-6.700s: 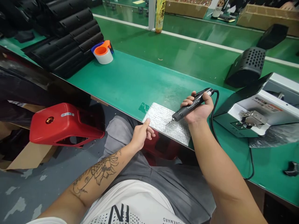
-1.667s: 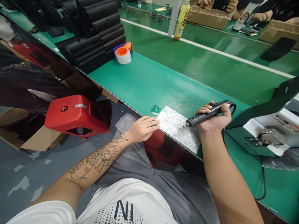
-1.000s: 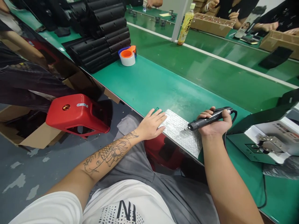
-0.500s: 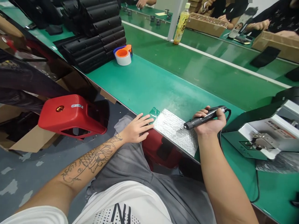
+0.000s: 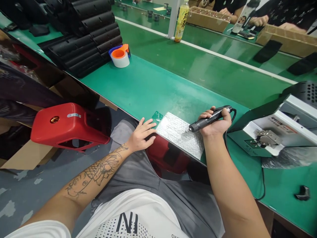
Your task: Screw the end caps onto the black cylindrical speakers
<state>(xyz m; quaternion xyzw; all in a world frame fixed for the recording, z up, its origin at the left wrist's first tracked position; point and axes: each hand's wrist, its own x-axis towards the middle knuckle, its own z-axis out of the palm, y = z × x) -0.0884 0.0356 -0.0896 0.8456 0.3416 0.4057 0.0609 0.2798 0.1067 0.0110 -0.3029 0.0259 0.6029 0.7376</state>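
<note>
My right hand (image 5: 216,123) is wrapped round a black electric screwdriver (image 5: 205,121), its thin bit pointing left and down over a silvery foil-like sheet (image 5: 179,132). Whether the bit touches the sheet I cannot tell. The sheet lies flat along the front edge of the green bench. My left hand (image 5: 141,135) holds nothing; its fingers are spread at the bench edge, beside the sheet's left end and a shiny clear film patch (image 5: 158,118).
Behind to the left are stacked black plastic parts (image 5: 84,36) and a tape roll (image 5: 120,58). A screw-feeding machine (image 5: 272,129) stands right, near a small black part (image 5: 302,193). A drink bottle (image 5: 182,21) stands at the back. Red housings (image 5: 66,124) sit below; co-workers' hands (image 5: 259,20) are opposite.
The view has turned slightly to the right, so the bench items sit further left in the picture. Both hands keep nearly the same pose, the screwdriver still in the right.
</note>
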